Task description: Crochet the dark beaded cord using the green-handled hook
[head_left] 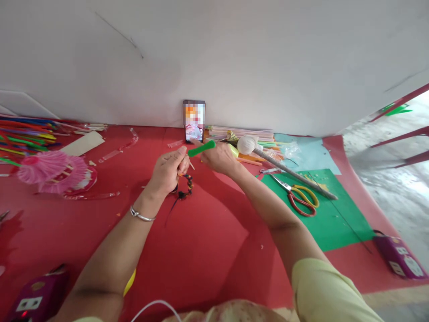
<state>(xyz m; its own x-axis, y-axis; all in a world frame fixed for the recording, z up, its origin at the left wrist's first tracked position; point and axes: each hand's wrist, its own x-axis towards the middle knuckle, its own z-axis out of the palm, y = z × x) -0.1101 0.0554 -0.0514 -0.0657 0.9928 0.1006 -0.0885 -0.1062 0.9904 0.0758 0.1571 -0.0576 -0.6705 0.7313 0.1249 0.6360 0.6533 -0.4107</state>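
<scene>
My left hand (168,171) is closed on a small craft piece with dark and orange beads (186,185) and a thin wooden stick; a black thread hangs from it over the red table cover (208,241). Its fingertips also touch the near end of a green straw (201,148). My right hand (219,157) grips the same green straw from the other side. Both hands meet just in front of a phone (194,120) leaning upright against the white wall.
Scissors with red and yellow handles (299,196) and a grey rod with a white ball end (288,170) lie on a green sheet (335,219) at right. Pink paper umbrellas (53,170) and coloured straws (23,136) are at left. Purple power strips (398,257) sit near both front corners.
</scene>
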